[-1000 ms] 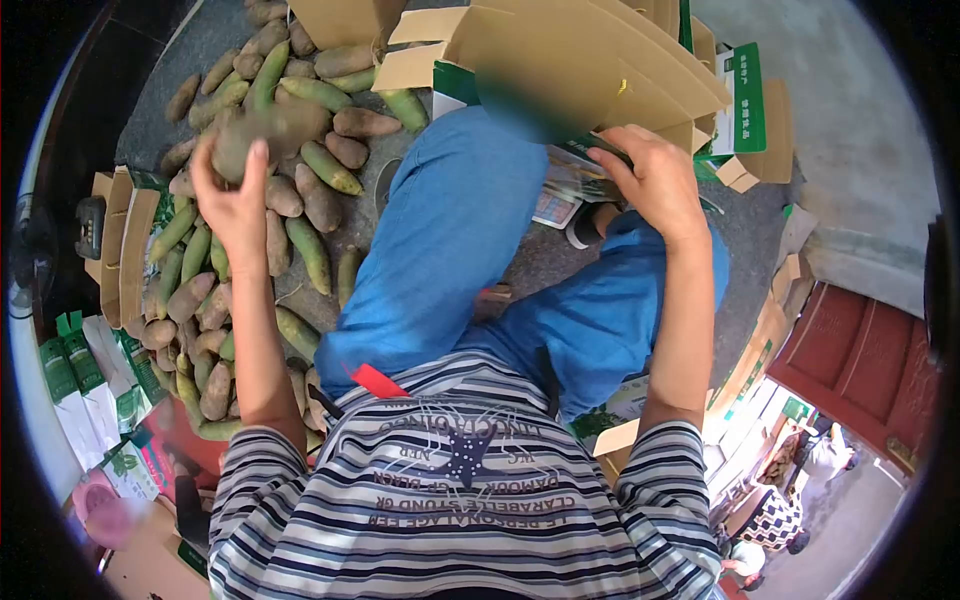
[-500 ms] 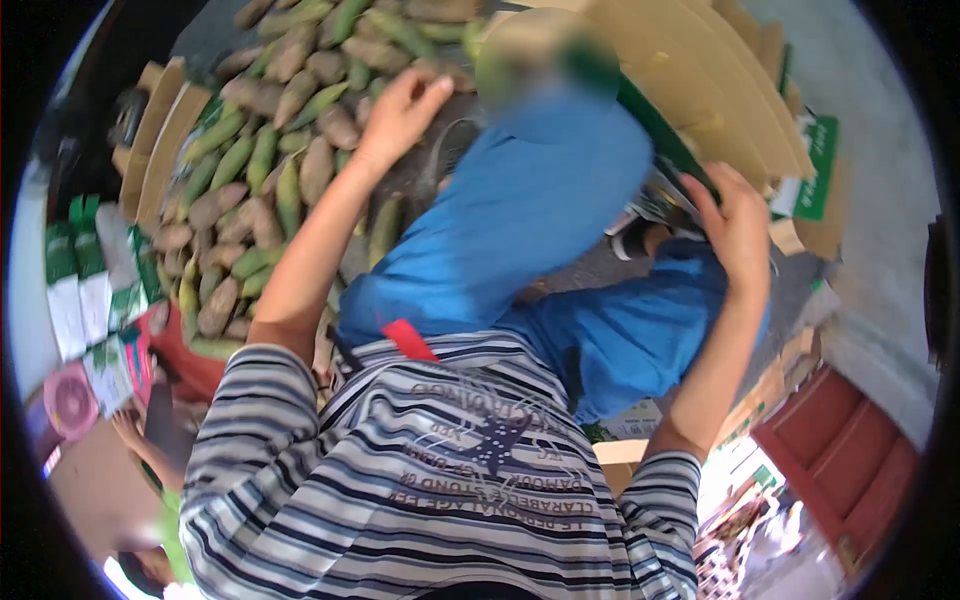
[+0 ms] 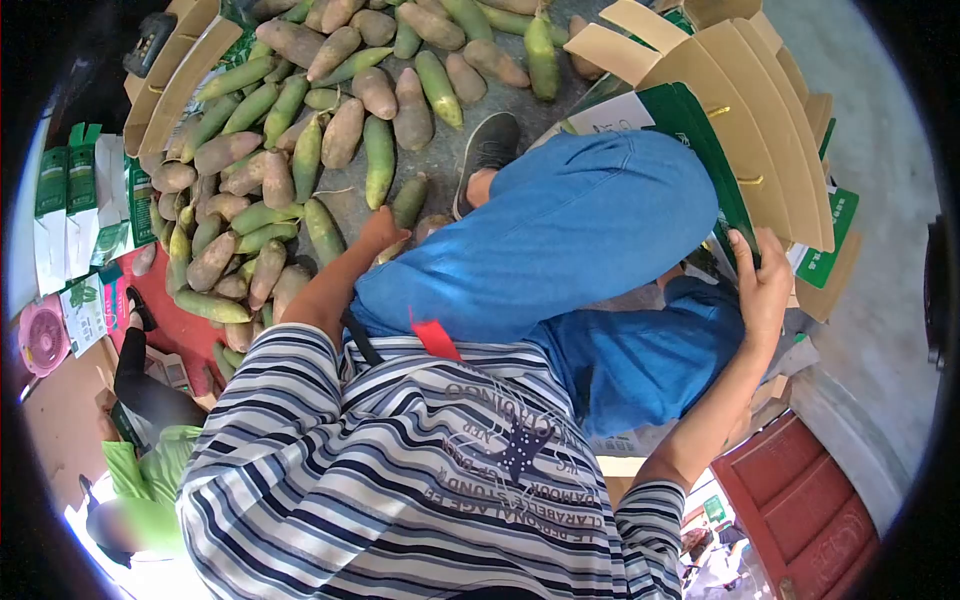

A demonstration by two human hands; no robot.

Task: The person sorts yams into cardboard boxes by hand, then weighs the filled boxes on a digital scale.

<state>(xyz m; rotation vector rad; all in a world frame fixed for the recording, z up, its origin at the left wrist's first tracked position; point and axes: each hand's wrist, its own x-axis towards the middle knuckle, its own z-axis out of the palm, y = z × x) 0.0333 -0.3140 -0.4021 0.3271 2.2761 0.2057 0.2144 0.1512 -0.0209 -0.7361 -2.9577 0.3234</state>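
Observation:
My left hand [image 3: 382, 230] reaches down beside my thigh among the radishes, its fingers mostly hidden. Right by it are a short green radish [image 3: 409, 200] and others partly covered by my leg. A big heap of green radishes [image 3: 375, 165], many coated in brown soil, covers the floor on the left. On the other side my right hand [image 3: 762, 280] pinches the green edge of an open cardboard box [image 3: 735, 185], thumb on the near face. My bent knee in blue trousers [image 3: 600, 200] overlaps the box.
Another open carton [image 3: 165, 90] stands at the heap's far left. Green and white boxes [image 3: 70, 200] stand behind it, near a pink basin [image 3: 45, 337]. A person in a green top [image 3: 150, 465] is at the lower left. A red door [image 3: 800, 500] is at the lower right.
My left hand has come back from the far part of the heap, down to the radishes beside my thigh. My right hand stays on the box edge. The view has shifted, showing my shoe.

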